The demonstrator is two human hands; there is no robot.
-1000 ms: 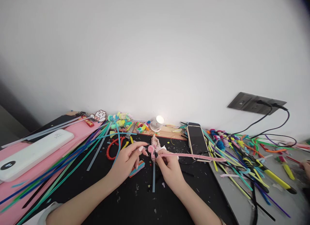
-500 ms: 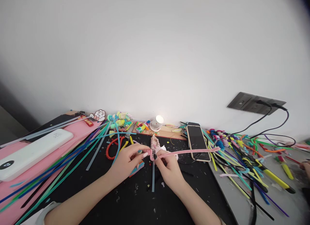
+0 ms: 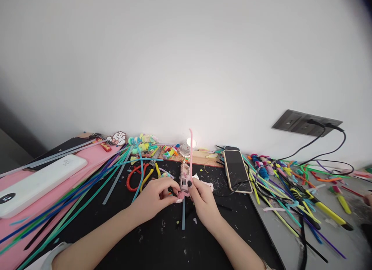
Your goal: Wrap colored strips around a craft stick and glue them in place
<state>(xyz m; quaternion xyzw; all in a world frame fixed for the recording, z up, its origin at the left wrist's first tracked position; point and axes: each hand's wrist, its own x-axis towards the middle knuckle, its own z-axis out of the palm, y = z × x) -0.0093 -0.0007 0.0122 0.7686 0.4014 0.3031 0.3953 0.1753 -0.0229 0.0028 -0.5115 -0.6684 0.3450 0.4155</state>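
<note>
Between my two hands is a pink pipe cleaner (image 3: 191,157), coiled at its lower end, with its free length standing upright. My left hand (image 3: 158,194) pinches the coiled end between thumb and fingers. With thumb and forefinger, my right hand (image 3: 202,198) grips the pipe cleaner just above the coil. Directly behind the fingers lies a pale pink glue gun (image 3: 185,173), partly hidden by the hands. A translucent glue stick (image 3: 183,215) sticks out below it toward me.
A phone (image 3: 236,171) lies to the right, near many loose pipe cleaners and yellow-black pliers (image 3: 328,210). Red-handled scissors (image 3: 133,179) are left of my hands. A white paper cup (image 3: 185,149) stands by the wall. A white power bank (image 3: 43,182) rests far left. Another person's hand (image 3: 367,199) shows at the right edge.
The pink pipe cleaner's free length has swung from pointing right to standing upright. My right hand has turned with it, and both hands have shifted slightly.
</note>
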